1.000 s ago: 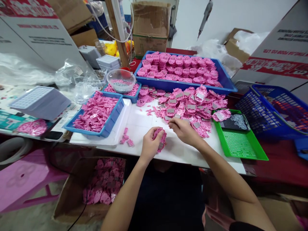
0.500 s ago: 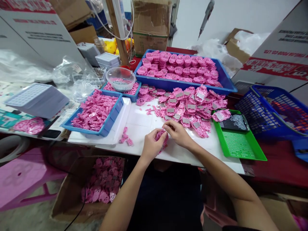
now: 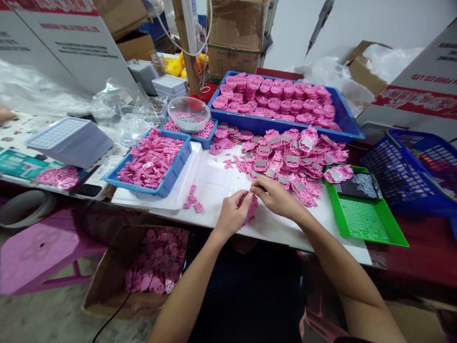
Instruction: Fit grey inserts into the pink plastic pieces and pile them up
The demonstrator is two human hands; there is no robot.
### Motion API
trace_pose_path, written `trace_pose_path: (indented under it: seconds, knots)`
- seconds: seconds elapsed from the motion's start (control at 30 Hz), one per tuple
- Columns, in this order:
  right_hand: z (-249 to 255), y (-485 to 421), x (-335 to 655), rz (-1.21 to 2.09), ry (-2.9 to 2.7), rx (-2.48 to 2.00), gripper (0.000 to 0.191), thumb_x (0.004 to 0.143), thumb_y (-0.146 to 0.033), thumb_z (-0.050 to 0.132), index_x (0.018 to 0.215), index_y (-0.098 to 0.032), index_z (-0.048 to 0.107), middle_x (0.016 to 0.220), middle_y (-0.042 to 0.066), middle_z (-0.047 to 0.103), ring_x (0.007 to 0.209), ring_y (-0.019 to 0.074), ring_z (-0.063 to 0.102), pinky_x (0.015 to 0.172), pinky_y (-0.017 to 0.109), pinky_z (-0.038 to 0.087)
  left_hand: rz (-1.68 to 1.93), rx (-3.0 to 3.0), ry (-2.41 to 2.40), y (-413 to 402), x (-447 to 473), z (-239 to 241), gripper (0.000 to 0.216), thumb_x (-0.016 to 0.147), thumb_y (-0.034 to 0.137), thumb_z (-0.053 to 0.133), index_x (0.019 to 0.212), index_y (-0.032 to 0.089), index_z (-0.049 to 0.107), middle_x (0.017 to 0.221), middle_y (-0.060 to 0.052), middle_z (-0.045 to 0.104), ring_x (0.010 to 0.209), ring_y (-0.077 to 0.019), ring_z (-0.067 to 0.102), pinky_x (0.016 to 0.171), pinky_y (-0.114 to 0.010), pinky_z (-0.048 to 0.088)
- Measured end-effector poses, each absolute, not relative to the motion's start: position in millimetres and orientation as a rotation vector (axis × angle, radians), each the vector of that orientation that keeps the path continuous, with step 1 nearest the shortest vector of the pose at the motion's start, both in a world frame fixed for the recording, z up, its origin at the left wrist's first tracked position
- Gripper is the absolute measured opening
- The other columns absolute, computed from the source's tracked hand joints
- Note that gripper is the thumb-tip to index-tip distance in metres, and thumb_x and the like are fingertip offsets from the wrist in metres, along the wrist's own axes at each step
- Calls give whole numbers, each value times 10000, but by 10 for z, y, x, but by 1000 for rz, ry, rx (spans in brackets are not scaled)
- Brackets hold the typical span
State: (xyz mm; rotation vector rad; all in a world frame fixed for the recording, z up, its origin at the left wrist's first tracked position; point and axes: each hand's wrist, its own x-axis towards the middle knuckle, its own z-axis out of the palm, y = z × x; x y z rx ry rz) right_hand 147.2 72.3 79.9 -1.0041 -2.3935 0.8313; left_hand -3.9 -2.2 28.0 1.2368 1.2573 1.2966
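Observation:
My left hand [image 3: 233,214] is closed round a pink plastic casing [image 3: 253,210] at the table's front edge. Thumb and fingers of my right hand [image 3: 274,196] pinch together at the casing's upper edge, touching my left fingertips. Whatever sits in that pinch is too small to make out. Just behind my right hand spreads a heap of pink casings [image 3: 294,159], many with a grey rectangular plate. To the left of my hands lie a few small pink parts [image 3: 194,202]. More small pink pieces [image 3: 240,163] are scattered beside the heap.
A blue tray [image 3: 171,178] of long pink parts stands left, near a clear bowl [image 3: 189,116] of small metal bits. Stacked casings fill a large blue tray [image 3: 342,112] behind. On the right are a green tray [image 3: 396,228] and blue basket [image 3: 403,176]. A screwdriver [image 3: 320,26] hangs above.
The whole view has shifted, so the table and hands appear slightly further right. Both hands stay together at the pink casing. Part of another person's hand now shows at the far left edge.

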Motion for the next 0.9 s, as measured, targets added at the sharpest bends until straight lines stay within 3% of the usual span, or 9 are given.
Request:
trace_pose_path:
  seconds: [0.17, 0.6, 0.9]
  knots:
    - [842, 775, 1496, 801, -2464, -978, 201, 988, -257, 506, 812, -190, 574, 803, 34, 572, 771, 179, 537, 735, 311, 411, 1298, 1179, 1214, -13, -28, 256, 335, 949, 444, 530, 929, 173, 726, 777, -29, 678, 698, -149, 596, 640, -241, 507]
    - [875, 765, 1467, 826, -2470, -829, 187, 1001, -305, 524, 884, -196, 622, 853, 57, 616, 797, 193, 573, 731, 317, 440, 1357, 1154, 1127, -14, -90, 286, 336, 932, 452, 551, 860, 161, 702, 779, -31, 655, 711, -145, 589, 680, -246, 516]
    - [1019, 814, 1462, 737, -2586, -791, 201, 997, -295, 525, 830, -205, 592, 812, 47, 598, 780, 194, 562, 731, 321, 429, 1309, 934, 962, -24, -102, 329, 414, 863, 550, 634, 916, 145, 703, 740, -21, 616, 547, -129, 592, 483, -281, 580]
